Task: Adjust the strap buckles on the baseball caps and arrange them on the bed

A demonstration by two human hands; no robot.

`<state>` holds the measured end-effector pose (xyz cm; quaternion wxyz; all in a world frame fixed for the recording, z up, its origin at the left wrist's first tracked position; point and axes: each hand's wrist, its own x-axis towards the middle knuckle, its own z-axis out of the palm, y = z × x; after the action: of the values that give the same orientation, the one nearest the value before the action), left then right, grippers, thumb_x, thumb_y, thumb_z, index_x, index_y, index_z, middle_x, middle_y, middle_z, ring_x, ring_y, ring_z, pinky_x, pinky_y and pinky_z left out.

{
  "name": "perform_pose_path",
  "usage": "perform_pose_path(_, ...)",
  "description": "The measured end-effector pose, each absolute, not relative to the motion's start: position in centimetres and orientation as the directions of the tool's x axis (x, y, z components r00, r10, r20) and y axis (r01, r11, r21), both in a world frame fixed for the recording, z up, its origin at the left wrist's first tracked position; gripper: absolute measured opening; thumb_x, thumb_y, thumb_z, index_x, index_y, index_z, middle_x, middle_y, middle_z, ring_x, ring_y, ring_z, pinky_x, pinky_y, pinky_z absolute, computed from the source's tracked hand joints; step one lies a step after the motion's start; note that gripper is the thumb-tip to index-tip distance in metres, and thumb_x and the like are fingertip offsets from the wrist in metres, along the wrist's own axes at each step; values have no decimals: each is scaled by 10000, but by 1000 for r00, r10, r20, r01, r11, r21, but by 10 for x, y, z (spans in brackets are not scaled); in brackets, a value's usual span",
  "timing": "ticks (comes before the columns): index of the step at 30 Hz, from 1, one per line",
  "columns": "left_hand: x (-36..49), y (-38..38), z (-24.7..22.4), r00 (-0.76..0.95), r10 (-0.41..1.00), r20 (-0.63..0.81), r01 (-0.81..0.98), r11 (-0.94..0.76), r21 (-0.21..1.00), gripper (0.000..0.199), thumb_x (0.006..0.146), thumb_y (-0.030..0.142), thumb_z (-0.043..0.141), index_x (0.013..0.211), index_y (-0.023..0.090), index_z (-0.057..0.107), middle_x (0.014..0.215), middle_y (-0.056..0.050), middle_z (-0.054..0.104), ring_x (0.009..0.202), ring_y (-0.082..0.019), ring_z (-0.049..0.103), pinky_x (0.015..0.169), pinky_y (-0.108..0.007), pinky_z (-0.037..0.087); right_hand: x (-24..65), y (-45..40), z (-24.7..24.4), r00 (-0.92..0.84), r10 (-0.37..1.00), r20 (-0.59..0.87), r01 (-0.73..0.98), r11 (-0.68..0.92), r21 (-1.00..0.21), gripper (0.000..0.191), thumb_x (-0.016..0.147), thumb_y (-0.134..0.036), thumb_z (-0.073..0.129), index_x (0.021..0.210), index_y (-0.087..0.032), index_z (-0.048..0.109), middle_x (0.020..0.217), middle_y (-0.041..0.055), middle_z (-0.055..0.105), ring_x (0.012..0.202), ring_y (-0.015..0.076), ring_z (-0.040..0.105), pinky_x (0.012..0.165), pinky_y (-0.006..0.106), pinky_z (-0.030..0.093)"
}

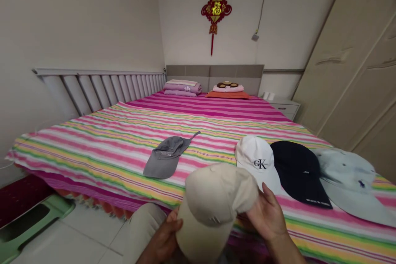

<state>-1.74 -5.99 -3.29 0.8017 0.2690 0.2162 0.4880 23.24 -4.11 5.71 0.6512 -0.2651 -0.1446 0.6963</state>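
Striped cloth bedspread (102,132), lightly creased, is backed by a panelled headboard (188,72). One beige fabric cap (207,194), round-crowned, curved-brimmed, is held at the near edge: brim pinched by the left hand (165,235); rear touched by the right hand (269,214), thumb raised, closure of hidden fingers not discernible. Beyond, one slumped grey cap (163,159) is laid; rightward, domed white cap (253,152), dark cap (297,169) and pale cap (349,169) are ranged.

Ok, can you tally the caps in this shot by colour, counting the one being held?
Beige cap: 1
Grey cap: 1
White cap: 1
Black or very dark cap: 1
Pale grey-blue cap: 1
Total: 5
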Motion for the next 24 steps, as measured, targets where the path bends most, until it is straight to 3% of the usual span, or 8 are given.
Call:
perform_pose_path(4, -44, -14, 10, 250, 965, -74, -674, 228, 703, 528, 594, 115, 693, 1102, 147, 549, 889, -99, 683, 859, -233, 629, 818, -333, 469, 230, -45, 40, -175, 978, -111, -850, -207, -485, 411, 697, -460, 571, 1007, -193, 610, 1191, 112, 562, 1167, 249, 437, 984, 457, 298)
perform_pose_path(8, -73, 35, 48, 22, 1000, -13, -679, 25, 733, 522, 612, 69, 660, 1115, 144, 540, 839, -80, 692, 753, -197, 645, 740, -277, 513, 243, -48, 18, -159, 970, -183, -868, -226, -442, 433, 689, -439, 599, 1023, -162, 602, 1233, 135, 522, 1185, 257, 416, 964, 427, 343)
perform_pose_path(12, -103, 65, 58, -197, 970, -144, -606, -5, 795, 359, 662, 4, 564, 997, 129, 592, 767, -47, 687, 663, -151, 641, 654, -220, 532, 266, -47, 1, -12, 928, -371, -888, -181, -423, 260, 714, -333, 587, 877, -134, 626, 1055, 135, 630, 1055, 227, 543, 869, 353, 456)
perform_pose_path(16, -129, 72, 44, -286, 919, -270, -535, 80, 841, 205, 658, -33, 539, 803, 104, 587, 545, 6, 617, 423, -88, 557, 424, -156, 485, 283, -42, -1, 158, 848, -505, -861, -131, -491, 28, 717, -160, 563, 723, -154, 589, 819, 112, 688, 814, 196, 653, 702, 287, 548)
perform_pose_path(20, -140, 68, 29, -364, 885, -289, -430, 115, 895, 122, 638, -1, 582, 707, 100, 575, 559, -16, 602, 437, -98, 554, 421, -180, 468, 291, -29, 4, 306, 783, -542, -846, -37, -532, 150, 694, -61, 542, 702, -210, 538, 610, 22, 676, 593, 161, 660, 573, 237, 567)
perform_pose_path(24, -140, 57, 24, -537, 818, -204, -247, 78, 966, 196, 636, 66, 598, 825, 110, 569, 614, -8, 583, 482, -109, 535, 474, -219, 446, 296, -9, 9, 346, 770, -536, -857, 26, -515, 207, 697, -43, 526, 773, -236, 518, 557, -47, 661, 512, 139, 642, 546, 227, 564)
